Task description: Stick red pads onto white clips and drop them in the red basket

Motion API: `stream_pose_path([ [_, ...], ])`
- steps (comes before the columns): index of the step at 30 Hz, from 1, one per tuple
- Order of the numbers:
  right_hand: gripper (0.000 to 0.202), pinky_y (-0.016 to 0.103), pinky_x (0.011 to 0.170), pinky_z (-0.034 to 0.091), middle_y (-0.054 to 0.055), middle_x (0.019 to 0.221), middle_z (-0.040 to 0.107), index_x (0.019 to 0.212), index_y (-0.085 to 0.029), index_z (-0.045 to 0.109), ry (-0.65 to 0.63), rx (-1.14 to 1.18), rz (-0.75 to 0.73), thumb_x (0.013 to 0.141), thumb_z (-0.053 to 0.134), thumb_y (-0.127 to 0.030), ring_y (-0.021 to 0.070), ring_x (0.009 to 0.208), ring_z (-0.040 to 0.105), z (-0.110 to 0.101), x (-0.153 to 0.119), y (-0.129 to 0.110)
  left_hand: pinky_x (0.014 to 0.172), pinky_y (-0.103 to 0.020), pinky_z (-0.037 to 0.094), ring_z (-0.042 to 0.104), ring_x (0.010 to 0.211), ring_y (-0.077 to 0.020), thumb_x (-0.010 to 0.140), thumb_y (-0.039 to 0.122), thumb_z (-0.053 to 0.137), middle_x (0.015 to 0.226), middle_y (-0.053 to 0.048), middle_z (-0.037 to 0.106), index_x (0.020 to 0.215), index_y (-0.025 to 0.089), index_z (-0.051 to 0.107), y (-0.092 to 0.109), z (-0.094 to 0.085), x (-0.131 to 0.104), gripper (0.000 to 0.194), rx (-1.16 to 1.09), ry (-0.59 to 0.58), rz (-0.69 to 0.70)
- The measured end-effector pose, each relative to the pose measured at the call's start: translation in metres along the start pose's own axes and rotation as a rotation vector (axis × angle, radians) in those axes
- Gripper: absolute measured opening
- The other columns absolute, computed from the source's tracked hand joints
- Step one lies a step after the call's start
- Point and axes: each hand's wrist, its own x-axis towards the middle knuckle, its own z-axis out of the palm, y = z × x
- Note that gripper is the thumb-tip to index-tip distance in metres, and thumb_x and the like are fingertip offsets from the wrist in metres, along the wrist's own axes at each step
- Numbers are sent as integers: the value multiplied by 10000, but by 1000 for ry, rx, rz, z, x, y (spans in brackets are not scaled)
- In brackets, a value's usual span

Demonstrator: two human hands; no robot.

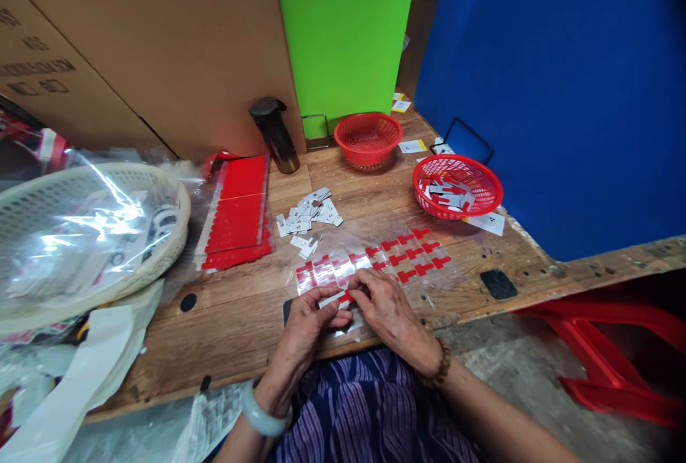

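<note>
My left hand (pixel 314 316) pinches a small white card piece (pixel 333 298) near the table's front edge. Against its right end, my right hand (pixel 383 309) has thumb and finger closed on a small red piece (pixel 349 296). Just beyond my hands lies a clear sheet with rows of red T-shaped stickers (pixel 404 259). A loose pile of white card pieces (pixel 316 211) is behind the sheet's left part. The red basket (pixel 482 209) at the right holds more card pieces, some with red on them.
Stacked red sticker sheets (pixel 236 209) lie left of the pile. Behind stand a dark bottle (pixel 276 136) and another red basket (pixel 369 140). A cream basket (pixel 179 231) under clear plastic fills the left. A red stool (pixel 605 349) stands below right.
</note>
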Motion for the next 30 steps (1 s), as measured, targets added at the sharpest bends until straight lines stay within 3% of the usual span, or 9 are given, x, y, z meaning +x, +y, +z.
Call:
stream_pose_path([
  [7, 80, 278, 707, 426, 20, 852, 535, 859, -193, 519, 29, 174, 39, 818, 499, -128, 149, 758, 537, 8, 6, 11, 594, -199, 538, 687, 558, -151, 658, 184, 741, 637, -110, 723, 1017, 60, 582, 0, -1, 3, 412, 4, -3, 1],
  [11, 240, 259, 624, 441, -12, 757, 550, 1029, -192, 466, 103, 311, 165, 798, 508, -144, 133, 640, 549, 6, 13, 23, 582, -196, 539, 684, 554, -149, 643, 160, 750, 658, -110, 724, 997, 57, 598, 2, -2, 1, 399, -17, 9, -20],
  [14, 103, 241, 576, 433, -36, 635, 537, 914, -183, 513, 14, 428, 190, 867, 436, -234, 116, 549, 544, 1, 15, 26, 576, -192, 537, 678, 548, -142, 637, 154, 753, 682, -116, 726, 991, 54, 601, 2, -2, 1, 399, -37, 8, -26],
  [20, 215, 217, 524, 410, -44, 582, 542, 839, -170, 563, -213, 600, 203, 865, 468, -362, 101, 502, 542, 4, 9, 15, 587, -192, 536, 680, 555, -142, 654, 166, 738, 638, -101, 719, 978, 64, 600, 0, -2, 0, 367, -25, -24, -9],
  [25, 244, 201, 473, 368, -70, 484, 508, 756, -168, 527, -282, 772, 277, 805, 534, -407, 77, 415, 467, 10, 11, 16, 591, -202, 537, 680, 558, -149, 634, 193, 749, 636, -100, 717, 945, 69, 605, 1, -1, -4, 365, -16, -28, 1],
  [30, 290, 206, 479, 386, -45, 519, 566, 741, -166, 529, -297, 856, 325, 776, 551, -453, 83, 420, 504, 16, 11, 20, 567, -197, 531, 675, 553, -148, 586, 241, 791, 640, -96, 715, 926, 75, 611, 0, -5, -3, 420, -10, -26, 10],
])
